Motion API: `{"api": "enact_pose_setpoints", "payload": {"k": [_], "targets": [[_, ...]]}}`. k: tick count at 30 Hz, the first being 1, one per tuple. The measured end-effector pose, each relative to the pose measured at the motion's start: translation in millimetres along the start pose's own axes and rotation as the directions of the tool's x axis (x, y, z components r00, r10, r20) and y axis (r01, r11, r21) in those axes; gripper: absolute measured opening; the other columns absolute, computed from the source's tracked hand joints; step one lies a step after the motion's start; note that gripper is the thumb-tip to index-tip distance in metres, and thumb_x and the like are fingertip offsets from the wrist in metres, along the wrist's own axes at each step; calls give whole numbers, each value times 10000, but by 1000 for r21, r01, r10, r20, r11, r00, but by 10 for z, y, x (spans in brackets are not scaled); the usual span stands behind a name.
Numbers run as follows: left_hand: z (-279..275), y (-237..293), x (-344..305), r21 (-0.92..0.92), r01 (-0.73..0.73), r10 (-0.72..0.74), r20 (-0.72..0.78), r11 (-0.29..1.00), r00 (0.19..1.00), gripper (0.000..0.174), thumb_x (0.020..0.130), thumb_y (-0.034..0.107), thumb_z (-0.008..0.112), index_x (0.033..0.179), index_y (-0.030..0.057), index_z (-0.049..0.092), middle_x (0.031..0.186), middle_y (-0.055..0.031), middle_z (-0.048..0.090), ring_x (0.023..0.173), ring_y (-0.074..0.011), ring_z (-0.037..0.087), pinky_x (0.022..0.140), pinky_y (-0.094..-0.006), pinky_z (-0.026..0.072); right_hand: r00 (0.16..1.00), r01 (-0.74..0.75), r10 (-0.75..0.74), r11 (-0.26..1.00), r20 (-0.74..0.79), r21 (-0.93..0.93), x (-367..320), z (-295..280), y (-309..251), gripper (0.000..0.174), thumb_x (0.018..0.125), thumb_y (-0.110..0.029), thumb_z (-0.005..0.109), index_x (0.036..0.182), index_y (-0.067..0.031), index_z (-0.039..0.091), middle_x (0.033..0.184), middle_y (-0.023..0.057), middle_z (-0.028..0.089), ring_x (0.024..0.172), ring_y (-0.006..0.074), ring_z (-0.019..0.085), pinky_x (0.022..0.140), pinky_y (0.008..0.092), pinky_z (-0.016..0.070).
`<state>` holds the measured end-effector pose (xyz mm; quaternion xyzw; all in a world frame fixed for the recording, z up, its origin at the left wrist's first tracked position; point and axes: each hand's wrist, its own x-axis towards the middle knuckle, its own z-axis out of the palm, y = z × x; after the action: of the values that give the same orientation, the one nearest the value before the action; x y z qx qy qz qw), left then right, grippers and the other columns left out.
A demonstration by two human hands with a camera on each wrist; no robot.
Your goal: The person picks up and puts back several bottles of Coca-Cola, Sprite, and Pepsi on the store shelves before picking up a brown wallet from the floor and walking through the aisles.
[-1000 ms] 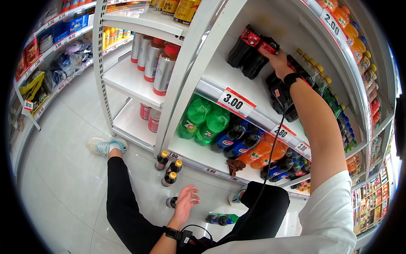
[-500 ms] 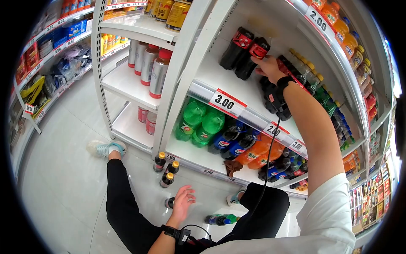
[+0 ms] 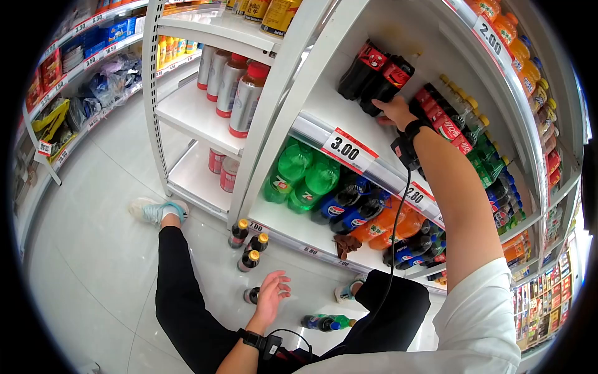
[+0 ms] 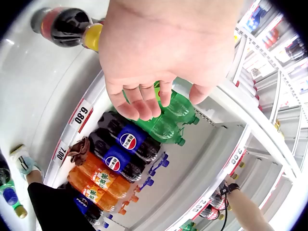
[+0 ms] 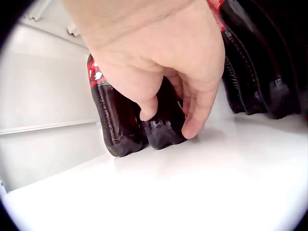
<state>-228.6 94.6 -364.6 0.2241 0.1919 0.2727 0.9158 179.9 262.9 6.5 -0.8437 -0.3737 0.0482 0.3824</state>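
Observation:
My right hand reaches onto the upper shelf, at the lower part of a cola bottle with a red label. In the right wrist view, thumb and fingers curl round that bottle's base. A second cola bottle stands close beside it on the left. Low over the floor, my left hand hangs with loosely curled fingers and holds nothing. A dark bottle is partly hidden beside it.
Yellow-capped dark bottles stand on the floor by the shelf base. Bottles with blue and green caps are near my knee. Packed rows of red-labelled bottles are right of my hand. A black cable trails from my right wrist.
My right hand has moved from the cola bottle's upper part down to its base. The two cola bottles stay side by side, and my left hand keeps its place.

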Motion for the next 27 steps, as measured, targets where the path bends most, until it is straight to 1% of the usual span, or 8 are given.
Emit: {"api": "enact_pose_setpoints", "payload": {"k": [9, 11, 15, 18, 21, 23, 25, 27], "targets": [[-7, -7, -6, -5, -1, 1, -15, 1000, 1000, 360, 949, 283, 486, 1247, 82, 494, 1091, -69, 568, 911, -149, 540, 828, -324, 434, 998, -53, 52, 997, -34, -55, -29, 3, 33, 461, 820, -290, 751, 1024, 71, 550, 979, 129, 580, 707, 255, 649, 597, 349, 604], [-24, -37, 26, 3, 6, -6, -23, 1000, 1000, 350, 945, 291, 486, 1234, 94, 500, 1079, -57, 574, 909, -149, 540, 821, -325, 434, 992, -12, 2, 997, -127, -81, -123, -51, 29, 423, 786, -277, 772, 836, 101, 588, 766, 144, 633, 602, 251, 655, 510, 367, 568], [-26, -79, 6, -32, 33, -36, -91, 999, 995, 312, 961, 267, 483, 1220, 99, 524, 1074, -42, 580, 901, -131, 543, 803, -310, 449, 967, 225, -233, 970, -99, -90, -243, -224, -52, 273, 823, -207, 704, 850, 46, 603, 731, 95, 627, 558, 181, 608, 453, 326, 473], [-107, -141, 46, 2, 14, -14, -66, 1000, 998, 322, 961, 316, 480, 1216, 124, 520, 1074, -31, 588, 914, -139, 539, 816, -322, 435, 866, 486, -433, 846, -251, 219, -1127, -199, -542, 250, 873, -206, 674, 1026, -11, 640, 702, -18, 554, 568, 68, 467, 497, 240, 382], [-141, -338, -54, 23, -17, 23, -264, 1000, 964, 324, 976, 331, 466, 1202, 109, 532, 1081, -36, 593, 925, -123, 542, 801, -307, 436, 685, 726, -722, 666, -98, 169, -2187, -172, -691, 232, 932, -152, 625, 1085, 22, 612, 717, -6, 546, 586, 57, 455, 518, 203, 354], [-409, -707, 108, -115, -265, 212, -346, 957, 914, 298, 978, 355, 450, 1064, 91, 558, 956, -25, 588, 828, -115, 526, 706, -284, 415, 555, 832, -828, 555, -80, 26, -2846, -24, -372, 190, 881, -106, 661, 1024, 11, 620, 671, 6, 536, 571, 84, 469, 508, 232, 357], [-285, -4, 46, -104, -254, 250, -53, 962, 967, 289, 969, 356, 448, 898, 90, 536, 819, -6, 535, 723, -115, 477, 613, -271, 358, 163, 978, -911, 201, 378, 62, -3314, 191, -307, 213, 780, -80, 727, 948, -4, 620, 622, 43, 520, 550, 154, 504, 500, 274, 383], [-175, 322, -11, -187, -325, 279, -237, 927, 931, 279, 953, 351, 462, 856, 96, 518, 784, -4, 507, 691, -118, 445, 595, -268, 338, 162, 971, -774, 237, 613, 42, -3574, 574, -87, 255, 705, -89, 761, 907, -21, 621, 633, 80, 527, 559, 239, 546, 503, 327, 427]]}}
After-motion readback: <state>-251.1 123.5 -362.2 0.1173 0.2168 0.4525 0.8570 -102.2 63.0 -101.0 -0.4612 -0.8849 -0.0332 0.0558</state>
